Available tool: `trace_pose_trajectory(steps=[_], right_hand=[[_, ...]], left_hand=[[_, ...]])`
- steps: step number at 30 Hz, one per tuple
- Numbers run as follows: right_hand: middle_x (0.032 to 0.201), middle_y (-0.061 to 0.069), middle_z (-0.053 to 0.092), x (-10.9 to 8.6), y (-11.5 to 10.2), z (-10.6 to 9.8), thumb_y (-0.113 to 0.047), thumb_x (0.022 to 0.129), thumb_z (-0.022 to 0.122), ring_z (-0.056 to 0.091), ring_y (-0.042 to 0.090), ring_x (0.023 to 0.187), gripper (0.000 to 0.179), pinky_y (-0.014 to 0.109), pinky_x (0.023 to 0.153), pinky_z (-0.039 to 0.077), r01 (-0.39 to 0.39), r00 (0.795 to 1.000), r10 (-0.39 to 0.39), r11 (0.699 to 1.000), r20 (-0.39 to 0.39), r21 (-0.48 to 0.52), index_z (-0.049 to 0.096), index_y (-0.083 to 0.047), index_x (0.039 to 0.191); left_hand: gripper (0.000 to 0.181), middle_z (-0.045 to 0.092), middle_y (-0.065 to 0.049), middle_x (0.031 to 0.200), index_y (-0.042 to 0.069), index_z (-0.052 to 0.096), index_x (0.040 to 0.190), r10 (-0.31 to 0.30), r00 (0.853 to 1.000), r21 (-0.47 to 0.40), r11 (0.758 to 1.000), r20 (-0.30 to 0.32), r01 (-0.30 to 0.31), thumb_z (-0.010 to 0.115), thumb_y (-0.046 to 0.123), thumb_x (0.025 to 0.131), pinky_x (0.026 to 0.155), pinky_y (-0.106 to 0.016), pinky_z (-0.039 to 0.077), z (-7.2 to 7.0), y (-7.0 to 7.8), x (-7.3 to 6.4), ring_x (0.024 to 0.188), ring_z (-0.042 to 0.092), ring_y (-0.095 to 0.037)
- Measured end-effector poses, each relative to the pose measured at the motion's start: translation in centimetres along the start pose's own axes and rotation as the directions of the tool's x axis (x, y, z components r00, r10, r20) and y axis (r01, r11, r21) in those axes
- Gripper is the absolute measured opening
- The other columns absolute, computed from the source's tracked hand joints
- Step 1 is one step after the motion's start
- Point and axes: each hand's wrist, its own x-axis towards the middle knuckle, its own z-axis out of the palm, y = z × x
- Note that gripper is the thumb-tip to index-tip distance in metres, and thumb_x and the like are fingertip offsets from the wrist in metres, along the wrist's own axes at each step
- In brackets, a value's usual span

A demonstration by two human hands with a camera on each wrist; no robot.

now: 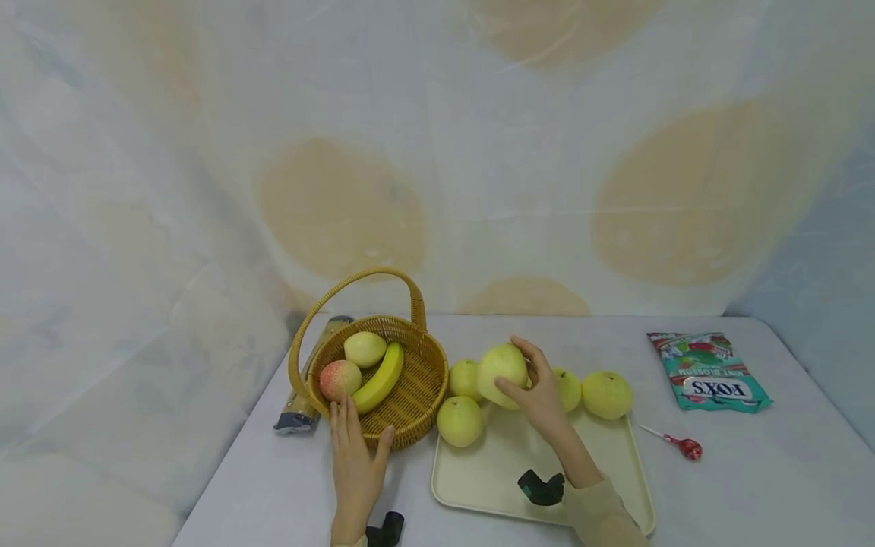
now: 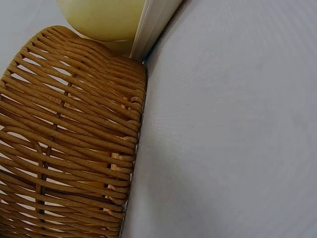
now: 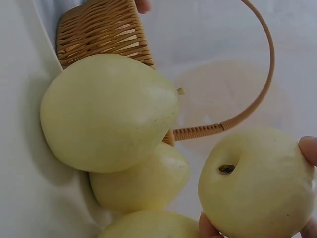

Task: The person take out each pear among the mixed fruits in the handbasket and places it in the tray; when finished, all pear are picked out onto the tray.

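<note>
My right hand (image 1: 543,399) grips a pale yellow-green pear (image 1: 502,372) between thumb and fingers, raised over the back of the cream tray (image 1: 509,486). In the right wrist view the held pear (image 3: 257,183) shows its dark dimple. My left hand (image 1: 358,463) rests with straight fingers at the front rim of the wicker basket (image 1: 427,365), thumb spread to the right. Inside the basket are a banana (image 1: 384,380), a peach (image 1: 339,379) and a pale green fruit (image 1: 365,349). The left wrist view is filled by the basket's woven side (image 2: 69,139) and white cloth.
Several more pears stand along the tray's back and left, among them one pear (image 1: 460,422) beside the basket and another pear (image 1: 607,395) at the right corner. Farther right lie a lollipop (image 1: 686,447) and a green candy bag (image 1: 711,372). A dark-ended packet (image 1: 299,416) lies behind the basket's left side.
</note>
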Motion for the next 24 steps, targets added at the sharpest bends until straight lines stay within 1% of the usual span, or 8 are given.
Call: trace_pose_trajectory(steps=[2,4,7,9,14,19,21,24], right_hand=[[0.151,0.015,0.035,-0.2,0.2,-0.3,-0.001,0.085,0.071,0.039,0.034,0.137,0.071,0.031,0.100,0.045,0.010,1.000,-0.009,1.000,0.011,-0.003,0.036,-0.008,0.146],[0.151,0.016,0.036,-0.5,0.5,-0.5,0.001,0.083,0.071,0.039,0.034,0.137,0.071,0.022,0.097,0.044,0.022,1.000,-0.022,1.000,0.022,-0.006,0.036,-0.006,0.146],[0.150,0.018,0.038,-1.0,1.0,-0.7,0.003,0.082,0.072,0.037,0.033,0.137,0.071,0.009,0.094,0.040,0.048,0.998,-0.048,0.999,0.034,-0.004,0.038,-0.004,0.144],[0.150,0.018,0.038,-1.4,1.2,-0.8,0.003,0.081,0.072,0.036,0.033,0.138,0.071,0.008,0.096,0.038,0.061,0.997,-0.061,0.998,0.039,0.005,0.039,-0.003,0.143],[0.147,0.018,0.041,-2.3,1.8,-0.7,0.005,0.079,0.073,0.036,0.036,0.138,0.071,0.007,0.097,0.037,0.047,0.998,-0.047,0.999,0.037,0.013,0.040,-0.001,0.141],[0.147,0.017,0.041,-2.7,2.4,-0.6,0.004,0.078,0.074,0.034,0.036,0.140,0.072,0.007,0.098,0.035,0.039,0.998,-0.039,0.999,0.041,0.001,0.040,-0.004,0.142],[0.147,0.018,0.041,-2.8,2.6,-0.5,0.004,0.078,0.074,0.034,0.032,0.140,0.073,0.006,0.098,0.033,0.052,0.998,-0.052,0.999,0.047,-0.008,0.040,-0.003,0.142],[0.148,0.019,0.041,-3.0,3.0,-0.5,0.004,0.076,0.075,0.036,0.015,0.138,0.074,0.004,0.101,0.030,0.076,0.996,-0.075,0.997,0.057,-0.022,0.041,-0.002,0.142]], left_hand=[[0.086,0.020,-0.022,0.159,-0.004,0.020,0.152,-0.003,1.000,-0.004,1.000,0.005,0.003,0.066,0.034,0.091,0.114,-0.062,0.020,0.0,0.0,0.1,0.149,0.010,-0.042],[0.086,0.020,-0.023,0.159,-0.004,0.020,0.152,-0.004,1.000,-0.006,1.000,0.009,0.004,0.066,0.034,0.091,0.114,-0.063,0.021,0.0,0.0,0.1,0.149,0.010,-0.042],[0.086,0.020,-0.022,0.160,-0.004,0.020,0.152,-0.008,1.000,-0.004,1.000,0.014,0.008,0.066,0.035,0.091,0.113,-0.063,0.022,0.0,0.0,0.1,0.148,0.010,-0.043],[0.086,0.020,-0.023,0.159,-0.004,0.019,0.152,-0.005,1.000,-0.002,1.000,0.012,0.005,0.065,0.036,0.091,0.113,-0.064,0.022,-0.1,0.0,0.1,0.148,0.011,-0.044],[0.086,0.021,-0.023,0.159,-0.003,0.019,0.153,-0.009,1.000,0.002,1.000,0.012,0.009,0.065,0.036,0.091,0.113,-0.063,0.022,-0.1,0.0,0.1,0.148,0.011,-0.043],[0.087,0.020,-0.022,0.160,-0.003,0.019,0.153,-0.006,1.000,0.000,1.000,0.009,0.006,0.066,0.035,0.091,0.113,-0.064,0.022,-0.1,0.0,0.1,0.149,0.010,-0.042],[0.087,0.020,-0.022,0.160,-0.003,0.019,0.153,0.000,1.000,-0.005,1.000,0.007,0.000,0.067,0.035,0.090,0.113,-0.064,0.022,0.0,-0.1,0.1,0.149,0.009,-0.042],[0.086,0.020,-0.022,0.159,-0.004,0.020,0.152,0.001,1.000,-0.006,1.000,0.004,0.000,0.067,0.034,0.090,0.112,-0.064,0.022,0.0,-0.1,0.1,0.149,0.009,-0.042]])
